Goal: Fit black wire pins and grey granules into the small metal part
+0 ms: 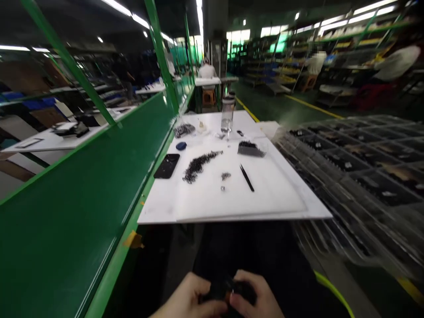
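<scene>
Low over my lap, below the table's front edge, my left hand (pixel 195 297) and my right hand (pixel 253 295) are close together. The fingers of both are closed around a small dark object (pixel 220 289) with an orange-brown spot; blur and dark clothing behind it hide its kind. On the white table (pixel 159 212) ahead lie black tweezers (pixel 247 177), a long heap of small black parts (pixel 198 167), a smaller pile of tiny parts (pixel 225 176) and a small shiny piece (pixel 223 188).
A black phone (pixel 167 166), a blue lid (pixel 181 145), a clear bottle (pixel 227 114) and a clear bag of black parts (pixel 251 149) are on the table. A green partition (pixel 82 198) runs along the left. Stacked clear trays (pixel 374 154) stand right. People sit farther off.
</scene>
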`<state>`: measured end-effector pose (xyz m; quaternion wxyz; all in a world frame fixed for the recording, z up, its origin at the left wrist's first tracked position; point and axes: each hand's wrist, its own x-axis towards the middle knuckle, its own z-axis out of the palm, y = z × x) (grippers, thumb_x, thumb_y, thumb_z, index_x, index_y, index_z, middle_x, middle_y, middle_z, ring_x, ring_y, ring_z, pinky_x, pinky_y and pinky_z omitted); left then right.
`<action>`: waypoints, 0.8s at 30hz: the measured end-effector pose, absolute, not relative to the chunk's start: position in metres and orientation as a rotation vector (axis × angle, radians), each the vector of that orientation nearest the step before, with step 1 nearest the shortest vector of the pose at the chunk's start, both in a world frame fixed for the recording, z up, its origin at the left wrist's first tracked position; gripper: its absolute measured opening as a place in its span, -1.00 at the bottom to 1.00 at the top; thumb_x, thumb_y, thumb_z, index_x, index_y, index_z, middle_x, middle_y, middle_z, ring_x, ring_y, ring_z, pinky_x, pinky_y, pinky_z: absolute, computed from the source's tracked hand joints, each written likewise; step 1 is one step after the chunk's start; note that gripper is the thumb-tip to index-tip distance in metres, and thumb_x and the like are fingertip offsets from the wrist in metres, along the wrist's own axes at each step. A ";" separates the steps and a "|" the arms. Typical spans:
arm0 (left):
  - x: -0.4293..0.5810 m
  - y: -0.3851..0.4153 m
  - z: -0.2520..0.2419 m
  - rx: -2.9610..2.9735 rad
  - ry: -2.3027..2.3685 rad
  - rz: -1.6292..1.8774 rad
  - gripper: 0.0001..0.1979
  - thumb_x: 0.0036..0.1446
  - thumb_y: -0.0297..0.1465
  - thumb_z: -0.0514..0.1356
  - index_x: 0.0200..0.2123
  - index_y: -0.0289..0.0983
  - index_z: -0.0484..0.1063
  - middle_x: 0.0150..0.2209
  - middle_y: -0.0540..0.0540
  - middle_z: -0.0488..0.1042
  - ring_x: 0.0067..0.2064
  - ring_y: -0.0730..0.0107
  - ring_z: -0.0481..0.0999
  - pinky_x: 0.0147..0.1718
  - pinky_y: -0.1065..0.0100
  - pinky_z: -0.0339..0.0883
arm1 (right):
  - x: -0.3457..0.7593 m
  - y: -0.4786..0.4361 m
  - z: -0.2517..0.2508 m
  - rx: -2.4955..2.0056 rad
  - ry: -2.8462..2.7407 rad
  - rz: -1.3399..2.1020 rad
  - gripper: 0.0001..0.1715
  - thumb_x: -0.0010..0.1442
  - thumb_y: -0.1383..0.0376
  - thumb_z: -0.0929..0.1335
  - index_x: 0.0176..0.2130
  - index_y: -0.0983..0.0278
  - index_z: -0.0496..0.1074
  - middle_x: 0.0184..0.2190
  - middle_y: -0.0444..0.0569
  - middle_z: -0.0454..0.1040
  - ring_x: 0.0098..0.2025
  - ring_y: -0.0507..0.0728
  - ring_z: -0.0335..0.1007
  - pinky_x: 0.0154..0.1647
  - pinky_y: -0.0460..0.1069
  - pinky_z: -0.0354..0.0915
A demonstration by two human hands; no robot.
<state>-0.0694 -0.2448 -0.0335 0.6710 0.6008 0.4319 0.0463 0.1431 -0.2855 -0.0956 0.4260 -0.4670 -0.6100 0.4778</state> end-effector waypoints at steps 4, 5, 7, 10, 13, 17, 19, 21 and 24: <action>-0.071 -0.245 -0.038 1.383 0.925 0.189 -0.60 0.43 -0.12 0.25 -0.26 -0.36 0.59 -0.39 -0.03 0.57 -0.41 0.45 0.55 -0.36 0.36 0.52 | 0.149 -0.289 -0.104 -1.029 -1.645 1.195 -0.73 0.45 0.13 0.41 -0.14 0.30 0.53 -0.27 -0.10 0.56 -0.33 0.04 0.51 -0.28 0.00 0.51; -0.071 -0.243 -0.037 1.418 0.901 0.230 -0.60 0.39 -0.13 0.29 -0.30 -0.36 0.63 -0.39 -0.07 0.61 -0.39 0.43 0.57 -0.34 0.39 0.51 | 0.151 -0.288 -0.103 -0.986 -1.679 1.169 -0.73 0.44 0.13 0.42 -0.15 0.30 0.53 -0.28 -0.11 0.56 -0.35 0.03 0.50 -0.29 -0.01 0.51; -0.072 -0.239 -0.034 1.522 0.872 0.338 -0.70 0.31 -0.20 0.37 -0.31 -0.35 0.68 -0.32 -0.13 0.67 -0.31 0.37 0.61 -0.28 0.40 0.49 | 0.153 -0.284 -0.098 -0.908 -1.738 1.093 -0.72 0.43 0.12 0.43 -0.18 0.31 0.51 -0.32 -0.14 0.53 -0.37 0.03 0.48 -0.31 -0.01 0.49; -0.076 -0.234 -0.033 1.639 0.801 0.457 -0.78 0.31 -0.27 0.37 -0.17 -0.33 0.70 -0.23 -0.19 0.71 -0.25 0.32 0.67 -0.24 0.41 0.50 | 0.153 -0.278 -0.087 -0.824 -1.797 1.001 -0.71 0.43 0.15 0.43 -0.26 0.31 0.49 -0.41 -0.20 0.46 -0.42 0.01 0.42 -0.35 -0.04 0.44; -0.081 -0.235 -0.036 1.718 0.702 0.473 -0.75 0.39 -0.26 0.30 -0.17 -0.34 0.68 -0.30 -0.19 0.70 -0.32 0.35 0.68 -0.32 0.46 0.48 | 0.150 -0.274 -0.076 -0.750 -1.810 0.979 -0.63 0.48 0.14 0.39 -0.33 0.30 0.45 -0.50 -0.22 0.37 -0.48 -0.01 0.31 -0.44 -0.07 0.29; -0.084 -0.237 -0.039 1.809 0.631 0.477 -0.70 0.46 -0.24 0.23 -0.17 -0.35 0.63 -0.36 -0.17 0.65 -0.39 0.39 0.62 -0.38 0.47 0.43 | 0.147 -0.269 -0.071 -0.648 -1.799 1.002 -0.53 0.54 0.13 0.30 -0.38 0.29 0.44 -0.54 -0.18 0.33 -0.50 0.01 0.24 -0.46 -0.04 0.17; -0.084 -0.238 -0.040 1.854 0.606 0.486 -0.69 0.47 -0.23 0.20 -0.20 -0.34 0.60 -0.40 -0.14 0.62 -0.44 0.42 0.56 -0.42 0.46 0.37 | 0.146 -0.267 -0.074 -0.609 -1.789 1.010 -0.55 0.53 0.13 0.31 -0.37 0.28 0.43 -0.54 -0.21 0.33 -0.51 0.00 0.26 -0.44 -0.05 0.23; -0.083 -0.238 -0.039 1.895 0.602 0.503 -0.66 0.49 -0.24 0.17 -0.27 -0.33 0.57 -0.47 -0.09 0.55 -0.50 0.46 0.47 -0.48 0.44 0.26 | 0.147 -0.266 -0.077 -0.617 -1.769 1.015 -0.60 0.49 0.12 0.36 -0.34 0.28 0.44 -0.51 -0.24 0.36 -0.50 0.00 0.30 -0.42 -0.05 0.31; -0.080 -0.238 -0.037 1.937 0.621 0.525 -0.59 0.52 -0.25 0.12 -0.37 -0.32 0.50 -0.55 -0.02 0.43 -0.56 0.49 0.33 -0.54 0.38 0.09 | 0.148 -0.265 -0.079 -0.679 -1.740 1.035 -0.63 0.45 0.09 0.40 -0.30 0.30 0.46 -0.48 -0.23 0.39 -0.49 -0.01 0.34 -0.43 -0.06 0.36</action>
